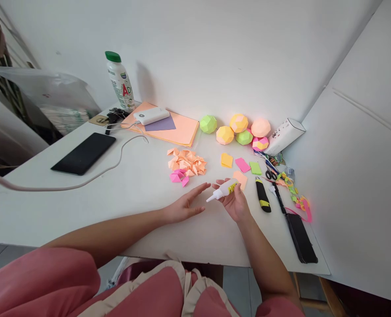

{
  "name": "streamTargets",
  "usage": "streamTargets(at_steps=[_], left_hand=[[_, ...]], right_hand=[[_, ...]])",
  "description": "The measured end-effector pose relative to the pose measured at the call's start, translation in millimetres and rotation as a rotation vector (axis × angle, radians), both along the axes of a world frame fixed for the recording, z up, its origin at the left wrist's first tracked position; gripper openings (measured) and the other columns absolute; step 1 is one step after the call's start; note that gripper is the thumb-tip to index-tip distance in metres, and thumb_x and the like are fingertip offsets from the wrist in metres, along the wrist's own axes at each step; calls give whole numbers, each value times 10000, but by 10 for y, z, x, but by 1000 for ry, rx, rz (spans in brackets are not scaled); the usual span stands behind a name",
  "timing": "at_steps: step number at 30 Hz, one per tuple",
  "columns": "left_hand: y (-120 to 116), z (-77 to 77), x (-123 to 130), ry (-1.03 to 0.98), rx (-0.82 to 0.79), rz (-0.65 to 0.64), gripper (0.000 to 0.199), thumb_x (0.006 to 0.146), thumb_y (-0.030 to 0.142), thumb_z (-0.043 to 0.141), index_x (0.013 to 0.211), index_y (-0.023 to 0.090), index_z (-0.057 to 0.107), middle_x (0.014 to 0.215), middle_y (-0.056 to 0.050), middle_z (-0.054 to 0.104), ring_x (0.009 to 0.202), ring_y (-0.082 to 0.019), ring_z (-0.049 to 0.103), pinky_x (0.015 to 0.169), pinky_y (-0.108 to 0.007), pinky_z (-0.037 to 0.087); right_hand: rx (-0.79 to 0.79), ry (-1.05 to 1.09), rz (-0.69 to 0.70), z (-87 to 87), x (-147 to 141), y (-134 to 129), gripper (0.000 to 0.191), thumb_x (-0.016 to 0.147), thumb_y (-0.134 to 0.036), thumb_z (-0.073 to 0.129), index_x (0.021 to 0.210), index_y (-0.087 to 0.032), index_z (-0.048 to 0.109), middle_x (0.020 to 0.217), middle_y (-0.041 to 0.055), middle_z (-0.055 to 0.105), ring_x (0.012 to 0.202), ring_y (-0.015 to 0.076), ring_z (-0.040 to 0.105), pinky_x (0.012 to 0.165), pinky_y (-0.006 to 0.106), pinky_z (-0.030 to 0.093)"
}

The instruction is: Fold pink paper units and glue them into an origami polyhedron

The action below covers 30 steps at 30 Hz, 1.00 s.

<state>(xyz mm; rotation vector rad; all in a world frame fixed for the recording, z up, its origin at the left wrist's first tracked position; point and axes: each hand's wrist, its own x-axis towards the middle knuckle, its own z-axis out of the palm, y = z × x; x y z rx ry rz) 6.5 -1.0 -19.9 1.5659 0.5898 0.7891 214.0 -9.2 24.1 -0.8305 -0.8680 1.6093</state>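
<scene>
A white glue bottle (226,188) with a pointed nozzle and yellow lettering lies in my right hand (237,204), its tip aimed left and down. My left hand (184,206) is open just left of the nozzle, fingers apart and nothing in them. Beyond the left hand sits a heap of folded peach paper pieces (188,162), with a few pink folded pieces (179,177) at its near edge. Small paper stacks in orange (226,160), pink (242,165) and green (255,168) lie past my right hand, and a peach stack (240,179) is partly behind it.
Several faceted paper balls (239,123) stand along the wall. To the right are a utility knife (263,194), scissors (271,175), paper scraps and a black phone (301,237). On the left are a tablet (84,153), a cable, a power bank (151,116) and a bottle (120,83).
</scene>
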Motion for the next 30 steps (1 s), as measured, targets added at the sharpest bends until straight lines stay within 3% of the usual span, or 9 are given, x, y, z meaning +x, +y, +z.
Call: streamTargets(at_steps=[3, 6, 9, 17, 20, 23, 26, 28, 30], left_hand=[[-3, 29, 12, -80, -106, -65, 593, 818, 403, 589, 1366, 277, 399, 1443, -77, 404, 1333, -253, 357, 1072, -440, 333], [-2, 66, 15, -26, -254, -85, 418, 811, 439, 580, 1149, 193, 585, 960, -71, 663, 933, -200, 607, 844, -367, 475], [2, 85, 11, 59, -342, -41, 359, 807, 491, 554, 930, 163, 633, 633, 13, 529, 626, -119, 514, 615, -265, 429], [15, 98, 40, -56, -419, 96, 344, 806, 518, 519, 817, 174, 537, 544, 60, 373, 518, -91, 371, 535, -237, 337], [19, 204, -2, 1, -214, 274, 331, 831, 501, 474, 838, 178, 545, 561, 45, 389, 529, -105, 390, 527, -241, 347], [136, 348, -183, 142, 105, 632, 273, 867, 417, 423, 890, 182, 561, 615, 16, 464, 568, -120, 443, 561, -251, 391], [408, 403, -481, 418, 242, 1020, 297, 897, 295, 334, 1021, 167, 572, 655, -21, 530, 615, -161, 515, 643, -314, 445], [603, 356, -664, 684, 328, 1098, 319, 867, 192, 340, 1050, 132, 594, 759, -94, 597, 803, -234, 586, 807, -414, 442], [736, 267, -769, 884, 415, 1131, 361, 809, 108, 370, 1082, 107, 606, 1102, -197, 577, 1136, -330, 492, 960, -509, 347]], right_hand=[[-19, 22, 21, 18, 6, -9, 364, 806, -583, 534, 1005, -288, 611, 1098, 21, 680, 1024, 243, 647, 796, 405, 540], [-21, 37, -6, 32, 42, 9, 366, 797, -582, 549, 997, -283, 617, 1076, 16, 687, 1004, 232, 655, 770, 372, 545], [-27, 39, -55, 31, 92, 46, 367, 796, -579, 553, 987, -273, 619, 1060, 17, 690, 968, 218, 667, 737, 342, 552], [78, -92, -432, 24, 383, 236, 412, 810, -593, 506, 972, -224, 591, 1006, 54, 683, 851, 173, 664, 663, 321, 566], [259, -246, -764, 49, 577, 312, 395, 804, -545, 539, 1024, -218, 544, 978, 50, 663, 827, 160, 650, 655, 321, 562], [423, -475, -1002, 47, 770, 376, 405, 803, -489, 560, 1080, -201, 496, 997, 71, 636, 901, 173, 632, 768, 365, 540], [530, -658, -1041, -1, 898, 428, 449, 774, -464, 598, 1088, -163, 487, 994, 90, 620, 933, 185, 612, 890, 403, 484], [514, -711, -995, -48, 933, 454, 481, 768, -471, 598, 1111, -156, 478, 969, 90, 622, 902, 184, 612, 901, 406, 473], [457, -745, -920, -97, 939, 473, 504, 769, -476, 592, 1146, -164, 471, 964, 90, 626, 886, 182, 611, 901, 393, 471]])
